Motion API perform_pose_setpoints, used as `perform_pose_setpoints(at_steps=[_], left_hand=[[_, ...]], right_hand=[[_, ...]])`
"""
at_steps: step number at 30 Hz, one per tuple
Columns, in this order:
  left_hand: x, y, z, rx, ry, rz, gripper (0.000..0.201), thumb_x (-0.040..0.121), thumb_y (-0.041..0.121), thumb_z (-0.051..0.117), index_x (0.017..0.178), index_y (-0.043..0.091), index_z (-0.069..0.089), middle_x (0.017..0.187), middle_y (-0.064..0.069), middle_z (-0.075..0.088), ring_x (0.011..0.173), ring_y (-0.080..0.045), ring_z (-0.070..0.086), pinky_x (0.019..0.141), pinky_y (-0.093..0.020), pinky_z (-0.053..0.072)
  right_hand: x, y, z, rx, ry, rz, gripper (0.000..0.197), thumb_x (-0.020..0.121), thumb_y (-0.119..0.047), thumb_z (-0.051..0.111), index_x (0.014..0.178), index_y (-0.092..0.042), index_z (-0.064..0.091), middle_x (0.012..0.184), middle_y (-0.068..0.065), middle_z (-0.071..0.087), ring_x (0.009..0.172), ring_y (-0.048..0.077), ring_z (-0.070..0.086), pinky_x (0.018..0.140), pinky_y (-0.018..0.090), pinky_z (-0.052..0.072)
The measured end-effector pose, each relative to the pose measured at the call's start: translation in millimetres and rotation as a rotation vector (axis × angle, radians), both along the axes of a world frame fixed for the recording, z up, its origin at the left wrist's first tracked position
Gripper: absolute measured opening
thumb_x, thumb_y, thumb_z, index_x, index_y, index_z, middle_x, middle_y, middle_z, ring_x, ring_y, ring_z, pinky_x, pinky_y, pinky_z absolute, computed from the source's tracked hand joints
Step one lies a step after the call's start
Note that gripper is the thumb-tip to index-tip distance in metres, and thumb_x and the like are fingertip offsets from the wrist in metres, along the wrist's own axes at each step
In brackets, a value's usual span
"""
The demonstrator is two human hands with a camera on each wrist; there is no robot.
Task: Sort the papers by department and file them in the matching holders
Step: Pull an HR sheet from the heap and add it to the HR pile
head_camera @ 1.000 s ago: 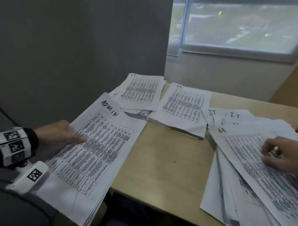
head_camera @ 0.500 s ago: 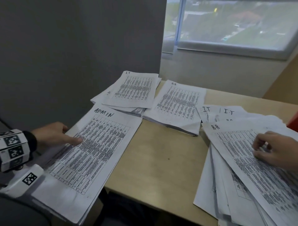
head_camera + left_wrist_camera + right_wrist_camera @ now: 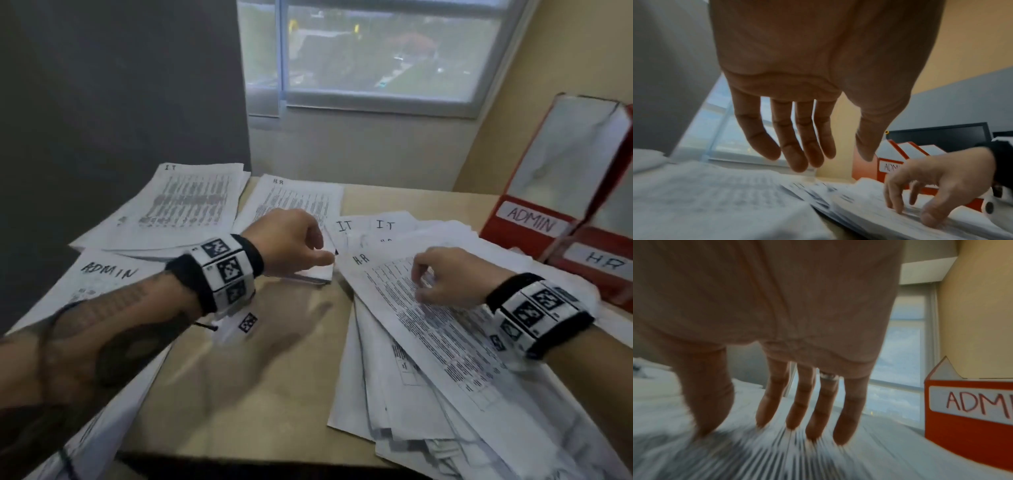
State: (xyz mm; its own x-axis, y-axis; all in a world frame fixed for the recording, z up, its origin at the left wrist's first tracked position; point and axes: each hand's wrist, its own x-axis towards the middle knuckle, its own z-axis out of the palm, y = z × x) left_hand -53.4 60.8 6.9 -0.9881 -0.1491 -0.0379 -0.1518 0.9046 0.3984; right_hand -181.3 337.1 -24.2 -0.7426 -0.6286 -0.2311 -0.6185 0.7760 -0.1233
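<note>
My right hand [image 3: 448,279] rested on the loose heap of papers [image 3: 445,359], its fingers [image 3: 818,410] bent downward and a little apart, their tips touching the top sheet [image 3: 428,308], the one headed HR, and gripping nothing; my left hand [image 3: 803,81] hung in the air just left of that heap, fingers [image 3: 797,142] relaxed and slightly spread, thumb apart from them, holding nothing, over the near corner of the HR pile [image 3: 298,202]; whether it touched that corner I could not tell. Two sheets marked IT [image 3: 366,228] poked out from under the heap's far edge; beyond the heap to the left lay the IT pile [image 3: 185,202], and nearer me on that side the ADMIN pile [image 3: 109,274], partly under my left forearm. To the right of the heap stood the red holders, the ADMIN holder [image 3: 534,222] behind and the HR holder [image 3: 599,270] nearer; all of it sat on the tan desk [image 3: 257,377], with the window [image 3: 376,51] behind.
</note>
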Motion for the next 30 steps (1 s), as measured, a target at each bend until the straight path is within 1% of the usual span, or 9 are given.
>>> perform_pose_setpoints(at_steps=[3, 5, 7, 12, 15, 20, 24, 28, 30], left_hand=[[-53, 41, -23, -0.078, -0.153, -0.069, 0.055, 0.081, 0.069, 0.074, 0.106, 0.020, 0.074, 0.102, 0.006, 0.074, 0.097, -0.019, 0.068, 0.088, -0.036, 0.057], [-73, 55, -31, -0.139, -0.226, -0.068, 0.054, 0.078, 0.068, 0.077, 0.092, 0.016, 0.074, 0.089, 0.003, 0.075, 0.088, -0.022, 0.070, 0.081, -0.035, 0.059], [-85, 59, -35, -0.155, -0.229, -0.016, 0.047, 0.076, 0.057, 0.086, 0.094, 0.017, 0.071, 0.092, 0.001, 0.073, 0.088, -0.023, 0.068, 0.077, -0.034, 0.058], [-97, 47, -32, -0.162, -0.110, 0.101, 0.039, 0.071, 0.038, 0.094, 0.097, 0.017, 0.073, 0.095, -0.004, 0.073, 0.087, -0.025, 0.068, 0.070, -0.033, 0.054], [-96, 45, -27, -0.199, -0.044, 0.114, 0.027, 0.082, 0.036, 0.085, 0.096, 0.019, 0.069, 0.096, -0.005, 0.070, 0.085, -0.028, 0.065, 0.073, -0.036, 0.056], [-88, 62, -10, -0.246, 0.100, 0.065, 0.018, 0.083, 0.036, 0.082, 0.096, 0.025, 0.080, 0.095, -0.004, 0.073, 0.084, -0.028, 0.068, 0.081, -0.043, 0.061], [-82, 78, 2, -0.153, 0.244, -0.057, 0.019, 0.079, 0.047, 0.086, 0.091, 0.033, 0.083, 0.095, 0.001, 0.074, 0.090, -0.021, 0.067, 0.078, -0.033, 0.052], [-79, 77, 14, 0.230, 0.211, -0.184, 0.024, 0.085, 0.052, 0.080, 0.081, 0.029, 0.084, 0.064, 0.007, 0.073, 0.050, -0.001, 0.060, 0.057, -0.020, 0.052], [-86, 65, 9, 0.248, 0.178, -0.138, 0.044, 0.092, 0.062, 0.065, 0.082, 0.023, 0.083, 0.068, 0.008, 0.075, 0.054, -0.002, 0.065, 0.065, -0.023, 0.058]], right_hand=[[8, 0, -4, -0.022, 0.014, -0.033, 0.017, 0.091, -0.039, 0.074, 0.101, -0.033, 0.062, 0.110, -0.010, 0.057, 0.103, 0.016, 0.057, 0.089, 0.034, 0.050], [11, 2, -3, -0.029, 0.013, -0.043, 0.018, 0.092, -0.038, 0.073, 0.106, -0.032, 0.063, 0.115, -0.009, 0.057, 0.106, 0.016, 0.057, 0.092, 0.035, 0.051], [13, 6, -3, -0.034, 0.003, -0.039, 0.022, 0.092, -0.039, 0.074, 0.110, -0.032, 0.064, 0.118, -0.009, 0.058, 0.108, 0.016, 0.057, 0.095, 0.037, 0.052], [11, 14, 4, -0.111, -0.043, -0.048, 0.026, 0.092, -0.038, 0.076, 0.114, -0.030, 0.065, 0.113, -0.013, 0.059, 0.101, 0.009, 0.055, 0.084, 0.029, 0.045], [5, 13, 12, -0.206, 0.002, -0.054, 0.025, 0.091, -0.036, 0.077, 0.113, -0.029, 0.066, 0.113, -0.013, 0.060, 0.104, 0.008, 0.056, 0.085, 0.027, 0.043], [-7, -3, 21, -0.345, 0.129, -0.015, 0.033, 0.090, -0.031, 0.077, 0.119, -0.029, 0.061, 0.116, -0.015, 0.056, 0.113, 0.013, 0.055, 0.097, 0.033, 0.046], [-17, -18, 24, -0.388, 0.150, 0.050, 0.060, 0.085, -0.033, 0.082, 0.136, -0.035, 0.051, 0.142, -0.009, 0.056, 0.130, 0.016, 0.050, 0.108, 0.041, 0.041], [-31, -4, 38, -0.369, 0.179, 0.063, 0.008, 0.084, -0.028, 0.082, 0.085, -0.031, 0.075, 0.093, -0.011, 0.072, 0.098, 0.019, 0.066, 0.093, 0.044, 0.051], [-35, 15, 47, -0.353, 0.086, 0.008, 0.024, 0.081, -0.007, 0.078, 0.072, -0.030, 0.077, 0.082, -0.012, 0.075, 0.088, 0.013, 0.070, 0.087, 0.041, 0.057]])
